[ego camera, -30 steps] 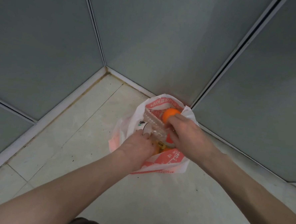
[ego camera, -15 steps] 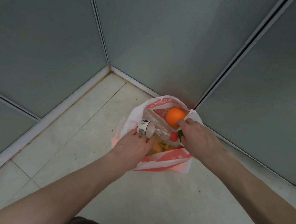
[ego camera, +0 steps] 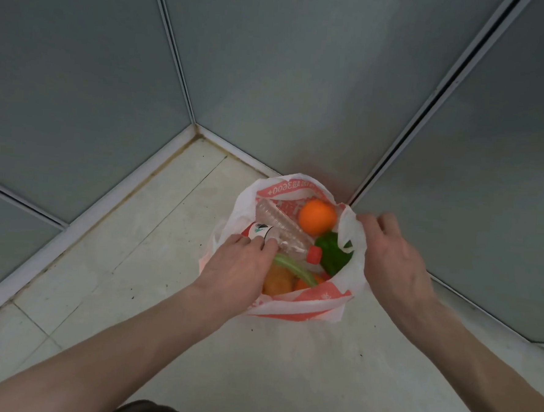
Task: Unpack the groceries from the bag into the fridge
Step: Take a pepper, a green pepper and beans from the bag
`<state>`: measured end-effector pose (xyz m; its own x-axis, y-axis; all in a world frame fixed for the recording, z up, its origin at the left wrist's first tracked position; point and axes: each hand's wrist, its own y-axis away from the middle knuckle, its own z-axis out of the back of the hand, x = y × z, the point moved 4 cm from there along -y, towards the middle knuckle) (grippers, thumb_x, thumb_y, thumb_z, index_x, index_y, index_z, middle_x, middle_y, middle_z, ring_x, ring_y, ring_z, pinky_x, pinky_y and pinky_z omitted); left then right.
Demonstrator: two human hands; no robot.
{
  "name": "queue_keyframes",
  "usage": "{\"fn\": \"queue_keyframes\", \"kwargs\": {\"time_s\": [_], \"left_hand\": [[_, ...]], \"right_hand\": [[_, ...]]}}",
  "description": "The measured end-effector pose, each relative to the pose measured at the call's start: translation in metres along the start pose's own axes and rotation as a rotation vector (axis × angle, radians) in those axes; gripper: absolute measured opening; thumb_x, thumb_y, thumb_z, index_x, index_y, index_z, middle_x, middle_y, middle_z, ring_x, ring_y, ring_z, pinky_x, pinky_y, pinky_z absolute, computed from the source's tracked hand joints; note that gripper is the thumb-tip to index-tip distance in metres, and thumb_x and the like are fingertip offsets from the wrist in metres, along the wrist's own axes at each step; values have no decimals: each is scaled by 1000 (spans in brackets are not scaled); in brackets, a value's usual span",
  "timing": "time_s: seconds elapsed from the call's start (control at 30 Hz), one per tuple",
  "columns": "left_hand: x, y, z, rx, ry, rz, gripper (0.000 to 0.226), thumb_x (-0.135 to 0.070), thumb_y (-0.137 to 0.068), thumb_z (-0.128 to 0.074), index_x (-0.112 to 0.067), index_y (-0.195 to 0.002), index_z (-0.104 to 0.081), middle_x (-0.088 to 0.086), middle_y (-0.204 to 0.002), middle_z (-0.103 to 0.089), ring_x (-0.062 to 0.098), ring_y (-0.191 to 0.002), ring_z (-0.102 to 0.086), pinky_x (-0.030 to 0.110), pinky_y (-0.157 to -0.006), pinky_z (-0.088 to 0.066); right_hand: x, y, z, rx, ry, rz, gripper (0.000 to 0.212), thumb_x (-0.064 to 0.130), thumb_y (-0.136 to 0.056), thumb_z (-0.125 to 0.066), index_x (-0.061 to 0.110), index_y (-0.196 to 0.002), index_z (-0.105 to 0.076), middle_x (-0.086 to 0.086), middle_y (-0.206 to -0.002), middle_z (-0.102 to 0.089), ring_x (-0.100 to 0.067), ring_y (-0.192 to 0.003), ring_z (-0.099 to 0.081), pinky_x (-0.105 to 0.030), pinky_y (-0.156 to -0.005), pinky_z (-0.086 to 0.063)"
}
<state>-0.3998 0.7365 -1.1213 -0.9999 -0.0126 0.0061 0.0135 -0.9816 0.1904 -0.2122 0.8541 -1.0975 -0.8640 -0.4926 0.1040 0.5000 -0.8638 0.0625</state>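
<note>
A white and red plastic bag stands open on the floor in a corner. Inside lie a clear plastic bottle with a red cap, an orange, a green pepper, a green stalk and more orange-coloured fruit. My left hand reaches into the bag's left side, fingers on the bottle's labelled end. My right hand grips the bag's right edge and holds it pulled outward.
Grey glossy panels rise on three sides of the corner, with a dark vertical gap between two of them at the right. The pale tiled floor stretches to the left and toward me.
My right hand left the orange and bottle and pulled the bag's right edge outward, which uncovered the green pepper. My left hand stayed at the bottle's labelled end.
</note>
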Motion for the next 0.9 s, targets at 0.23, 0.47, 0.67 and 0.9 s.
{"fn": "queue_keyframes", "kwargs": {"time_s": [0.23,0.47,0.67,0.9], "left_hand": [[-10,3,21,-379,121,9,16,-11,-86,-69,-13,-98,-59,5,-84,-72,28,-81,-68,40,-82,-50],[-9,-3,33,-428,650,51,11,-10,-103,-50,-17,-111,-50,-5,-99,-56,12,-82,-48,20,-72,-35],[-5,-14,-3,-228,633,-52,3,-20,-97,-58,-22,-99,-59,-8,-88,-59,14,-78,-57,28,-66,-37],[-2,-16,-41,-24,306,-188,47,-12,-93,-59,-21,-139,-57,3,-106,-70,31,-98,-67,38,-78,-48]], "right_hand": [[4,-10,17,-195,273,171,63,-15,-61,-69,7,-116,-50,-17,-117,-49,-33,-99,-49,-43,-78,-51],[46,-39,11,-2,-319,350,41,-15,-86,-54,18,-111,-57,7,-111,-56,-13,-95,-56,-24,-72,-45],[29,-60,-29,236,-182,220,17,5,-89,-54,7,-104,-63,-8,-95,-54,-18,-73,-52,-29,-62,-44],[16,-46,-32,269,270,306,40,45,-96,-59,25,-130,-55,0,-135,-57,-25,-127,-50,-38,-101,-43]]}}
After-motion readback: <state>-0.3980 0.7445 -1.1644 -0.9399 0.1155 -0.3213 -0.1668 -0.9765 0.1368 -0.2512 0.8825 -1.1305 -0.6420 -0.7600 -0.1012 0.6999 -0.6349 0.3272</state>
